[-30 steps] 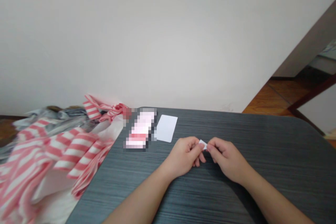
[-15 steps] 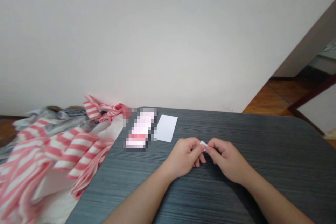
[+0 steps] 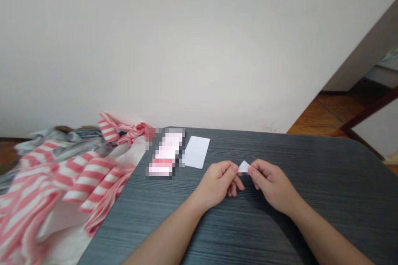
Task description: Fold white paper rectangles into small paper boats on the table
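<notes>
My left hand point(image 3: 220, 182) and right hand point(image 3: 272, 184) each pinch, grip closed, one lower corner of the small white paper triangle point(image 3: 244, 167) above the tabletop point(image 3: 329, 178), probably to hold it flat between them, the white card point(image 3: 197, 152) lying clear of both.

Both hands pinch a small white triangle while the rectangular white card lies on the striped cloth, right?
Not quite: in the head view, the rectangular white card lies on the dark table. The left hand and right hand do pinch the small white triangle.
</notes>
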{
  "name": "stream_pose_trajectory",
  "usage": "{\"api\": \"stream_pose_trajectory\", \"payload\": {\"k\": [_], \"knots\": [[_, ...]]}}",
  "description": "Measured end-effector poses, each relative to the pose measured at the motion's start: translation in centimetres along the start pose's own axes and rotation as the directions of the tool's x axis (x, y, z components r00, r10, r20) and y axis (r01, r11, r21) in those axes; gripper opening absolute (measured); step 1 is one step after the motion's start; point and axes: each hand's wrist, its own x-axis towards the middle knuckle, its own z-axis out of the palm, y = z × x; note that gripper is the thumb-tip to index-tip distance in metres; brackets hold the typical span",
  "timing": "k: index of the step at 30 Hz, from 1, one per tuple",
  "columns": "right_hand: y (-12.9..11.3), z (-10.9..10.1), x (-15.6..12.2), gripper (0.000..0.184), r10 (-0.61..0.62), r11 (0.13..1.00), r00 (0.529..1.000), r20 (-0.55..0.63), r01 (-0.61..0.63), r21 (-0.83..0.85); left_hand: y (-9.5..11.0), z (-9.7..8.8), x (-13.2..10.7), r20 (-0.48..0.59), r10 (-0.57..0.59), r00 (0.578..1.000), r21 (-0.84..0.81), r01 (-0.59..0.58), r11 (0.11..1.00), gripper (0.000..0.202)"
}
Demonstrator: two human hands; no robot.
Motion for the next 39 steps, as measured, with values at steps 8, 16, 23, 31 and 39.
{"api": "stream_pose_trajectory", "payload": {"k": [8,16,23,31,39], "knots": [[0.0,0.3,0.0,0.029,-0.016,1.000,1.000,-0.007,0.016,0.002,-0.1,0.1,-0.1,-0.019,-0.007,1.000,0.054,0.008,0.999,0.026],[0.5,0.5,0.0,0.024,0.012,0.996,0.999,0.037,-0.016,0.087,0.0,0.1,-0.2,-0.010,-0.002,1.000,0.058,0.003,0.998,0.027],[0.0,0.3,0.0,0.030,0.039,0.996,0.998,0.047,-0.042,0.084,0.3,0.2,-0.2,-0.001,0.006,1.000,0.036,-0.006,0.999,0.028],[-0.3,0.2,0.0,0.032,0.031,0.993,0.998,0.050,-0.036,0.115,0.9,0.1,-0.3,0.044,0.004,0.999,0.043,-0.006,0.999,0.032],[-0.4,0.4,0.0,0.031,0.037,0.992,0.997,0.066,-0.045,0.118,0.8,0.0,-0.4,0.044,-0.004,0.999,0.075,0.001,0.997,0.032]]}}
